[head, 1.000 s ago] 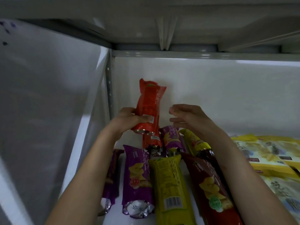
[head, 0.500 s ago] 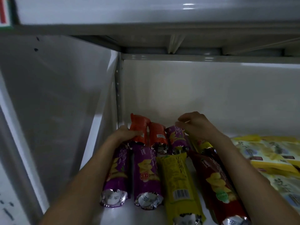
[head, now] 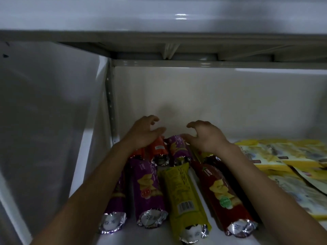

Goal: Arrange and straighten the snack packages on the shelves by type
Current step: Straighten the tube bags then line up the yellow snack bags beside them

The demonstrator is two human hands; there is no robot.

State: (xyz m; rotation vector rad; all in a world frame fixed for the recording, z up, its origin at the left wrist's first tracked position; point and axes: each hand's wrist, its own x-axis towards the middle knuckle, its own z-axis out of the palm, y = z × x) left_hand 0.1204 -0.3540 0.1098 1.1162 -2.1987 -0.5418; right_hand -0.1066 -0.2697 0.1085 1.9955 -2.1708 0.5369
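Two loose, empty hands hover at the shelf's back: left hand (head: 143, 133) sits over the orange chip tube (head: 158, 149) (long axis front-to-back), right hand (head: 206, 137) beside the purple tube (head: 177, 149).

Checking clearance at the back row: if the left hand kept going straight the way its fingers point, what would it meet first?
Probably the white back wall of the shelf. The left hand hovers over the orange tube, fingers spread and aimed at the wall, nothing visible between; depth is unclear.
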